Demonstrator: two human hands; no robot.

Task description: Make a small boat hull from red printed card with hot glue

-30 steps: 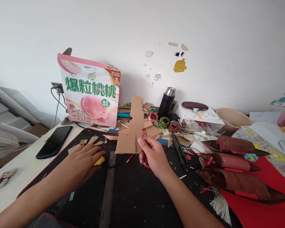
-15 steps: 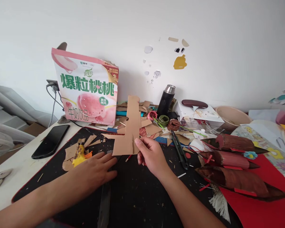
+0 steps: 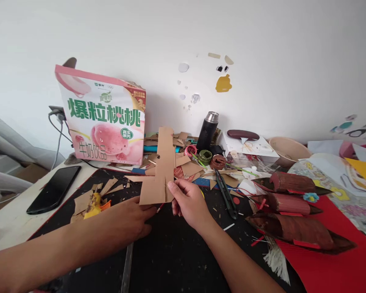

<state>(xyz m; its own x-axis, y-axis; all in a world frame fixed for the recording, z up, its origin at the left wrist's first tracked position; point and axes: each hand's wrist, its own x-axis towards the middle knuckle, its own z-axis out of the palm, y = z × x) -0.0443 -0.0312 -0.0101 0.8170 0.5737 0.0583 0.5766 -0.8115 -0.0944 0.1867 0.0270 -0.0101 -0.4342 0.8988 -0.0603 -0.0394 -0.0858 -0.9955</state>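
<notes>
My right hand (image 3: 190, 203) pinches a cut piece of brown cardboard (image 3: 164, 162) by its lower right corner, thumb in front. The cardboard is a tall strip with a wider foot, held up above the black mat (image 3: 177, 260). My left hand (image 3: 134, 219) reaches low over the mat, its fingertips partly behind the cardboard's bottom edge. Its thumb and fingers are apart and I see nothing held. A thin red stick (image 3: 160, 207) shows just beyond its fingers. Below this hand lies a long grey strip like a ruler (image 3: 127, 268).
A utility knife (image 3: 226, 195) lies right of my hands. Several brown rolled shapes (image 3: 305, 232) rest on red paper (image 3: 332, 268). At the back stand a pink drink carton (image 3: 106, 118) and a black flask (image 3: 207, 132), among cardboard scraps. A phone (image 3: 55, 189) lies at left.
My left hand has slid slightly right and down, its fingertips now partly under the cardboard's edge. The right hand keeps its pinch. The whole view has shifted a little.
</notes>
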